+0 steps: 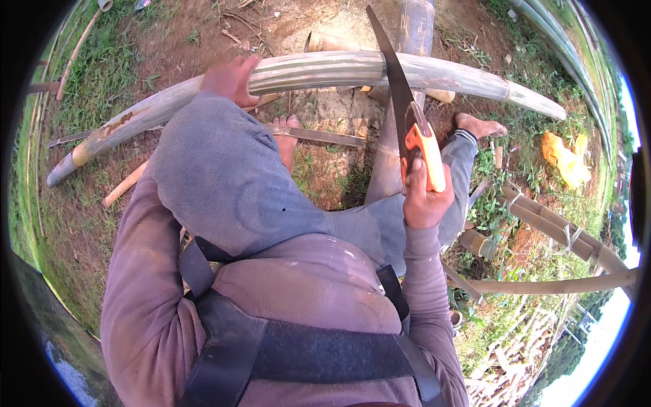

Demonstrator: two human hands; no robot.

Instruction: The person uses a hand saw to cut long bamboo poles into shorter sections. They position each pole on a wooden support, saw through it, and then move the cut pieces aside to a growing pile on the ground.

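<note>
Bamboo pole (312, 71): crosswise over a bamboo log (415, 30), which seems to prop it up; rounded, pale grey-green, streaked.
Left hand (230, 80): clasped over the pole beside the bent knee (203, 132), apparently steadying it.
Right hand (428, 197): clamped around the saw's orange handle (430, 159), likely for control.
Saw (401, 102): dark, flat, tapering blade crossing above the pole; contact unclear.

Pale bamboo pole (319, 71), lying crosswise, orange-handled saw (401, 88) across it
</note>
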